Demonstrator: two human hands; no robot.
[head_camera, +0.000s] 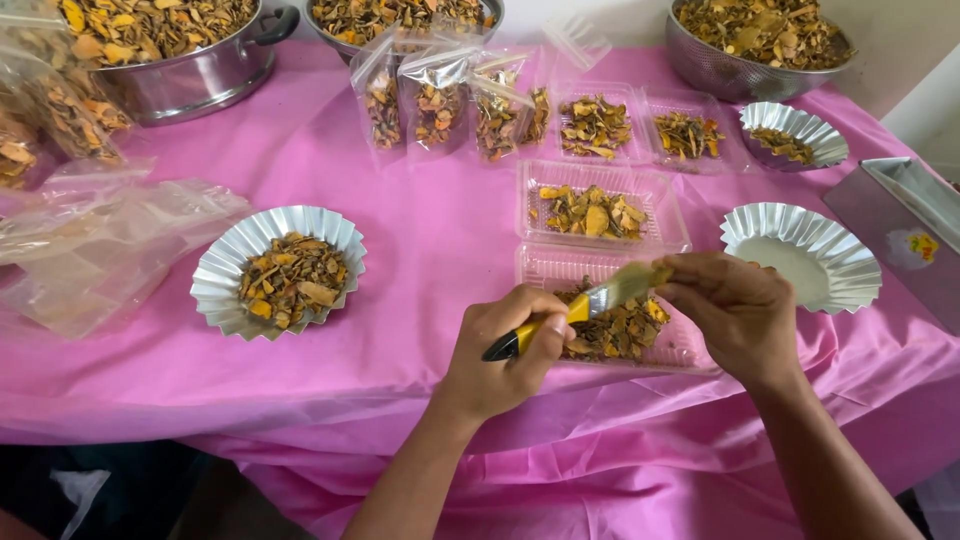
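My left hand (505, 350) grips the paintbrush (575, 308); right hand (735, 310) pinches its bristles above the near clear tray (680, 350). I'd stroke gently, I judge.

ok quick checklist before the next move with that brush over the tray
1. Left hand grips the brush by its yellow and black handle: ok.
2. Right hand fingers pinch the bristle end: ok; what sits between them, cannot tell.
3. Clear plastic tray lies under the brush to catch what falls: ok.
4. Tray sits flat on the pink tablecloth, though close to the table's front edge: ok, watch it.
5. Fluted foil dish by the right hand holds no dried pieces: ok.
6. Bristles clean: cannot tell, the fingers cover them.
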